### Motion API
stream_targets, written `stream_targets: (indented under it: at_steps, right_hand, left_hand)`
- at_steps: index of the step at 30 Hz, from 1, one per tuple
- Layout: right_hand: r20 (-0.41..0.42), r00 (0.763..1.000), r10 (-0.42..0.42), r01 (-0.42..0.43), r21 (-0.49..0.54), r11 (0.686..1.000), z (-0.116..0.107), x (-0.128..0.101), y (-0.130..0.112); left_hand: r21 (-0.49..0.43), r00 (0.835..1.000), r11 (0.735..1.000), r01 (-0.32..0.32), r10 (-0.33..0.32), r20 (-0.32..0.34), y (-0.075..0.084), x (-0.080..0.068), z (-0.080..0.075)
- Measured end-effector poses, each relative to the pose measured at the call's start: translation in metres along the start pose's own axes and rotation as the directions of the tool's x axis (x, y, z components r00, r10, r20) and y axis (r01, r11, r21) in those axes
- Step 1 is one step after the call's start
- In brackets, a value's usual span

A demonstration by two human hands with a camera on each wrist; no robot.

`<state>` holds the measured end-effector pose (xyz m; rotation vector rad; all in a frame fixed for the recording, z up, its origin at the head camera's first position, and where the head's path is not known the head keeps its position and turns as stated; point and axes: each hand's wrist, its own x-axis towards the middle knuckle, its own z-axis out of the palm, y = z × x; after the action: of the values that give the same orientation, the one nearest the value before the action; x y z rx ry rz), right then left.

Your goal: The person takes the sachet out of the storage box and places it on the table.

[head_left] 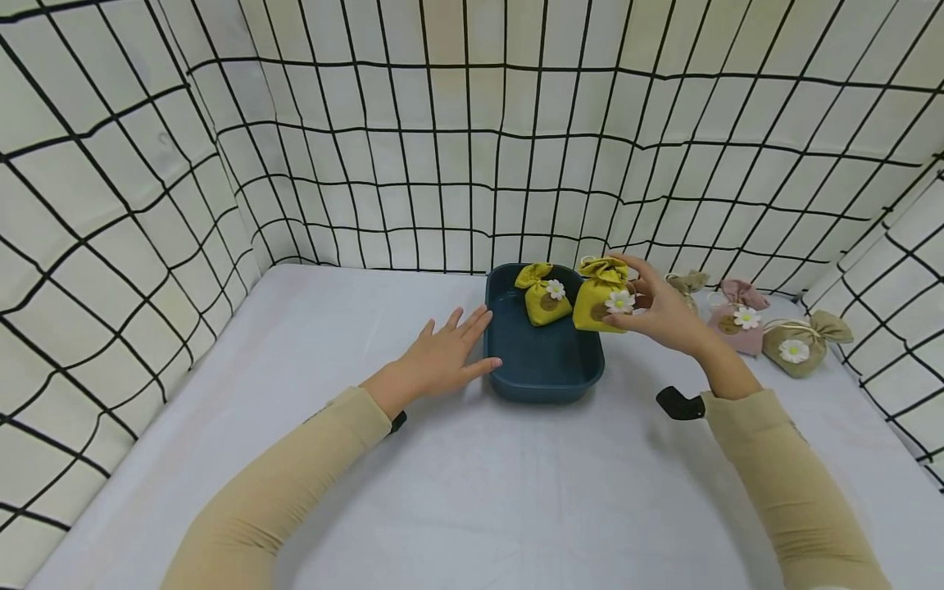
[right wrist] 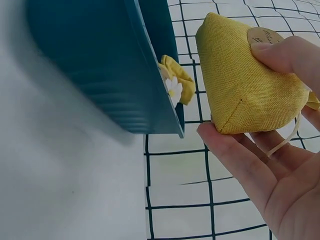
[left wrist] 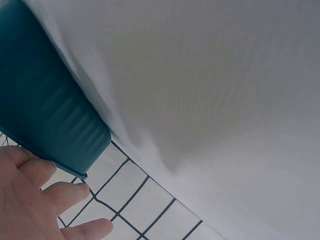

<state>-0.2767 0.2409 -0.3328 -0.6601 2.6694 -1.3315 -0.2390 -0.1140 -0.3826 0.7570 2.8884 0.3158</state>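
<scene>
A dark teal tray (head_left: 542, 378) sits on the white table, with one yellow sachet bag (head_left: 544, 295) lying in its far left corner. My right hand (head_left: 656, 315) holds a second yellow sachet (head_left: 599, 297) with a white daisy over the tray's right rim; in the right wrist view the thumb and fingers (right wrist: 250, 160) pinch this yellow sachet (right wrist: 245, 90) beside the tray wall (right wrist: 100, 75). My left hand (head_left: 442, 356) lies flat on the table with straight fingers against the tray's left side (left wrist: 45, 115).
Right of the tray lie a pink sachet (head_left: 737, 315), an olive one (head_left: 800, 344) and a beige one (head_left: 689, 284). Checked cloth walls (head_left: 472, 164) close in the table on three sides.
</scene>
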Motion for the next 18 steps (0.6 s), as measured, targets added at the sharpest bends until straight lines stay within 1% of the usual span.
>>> stream_targets:
  at_steps: [9,14,18]
  right_hand:
    - [-0.017,0.999,0.027,-0.027,0.002,1.0,-0.011,-0.013,0.005]
    - [-0.023,0.998,0.063,-0.064,-0.006,0.998,-0.019,-0.021,0.006]
    - [-0.037,0.995,0.095,-0.097,-0.045,0.994,-0.025,-0.027,0.01]
  left_hand:
    - [-0.002,1.0,1.0,0.001,-0.001,0.007,0.0,0.0,0.0]
    - [-0.001,1.0,1.0,0.0,0.0,0.003,0.0,-0.001,0.0]
    - [0.001,1.0,1.0,-0.002,0.002,0.0,0.0,0.0,0.0]
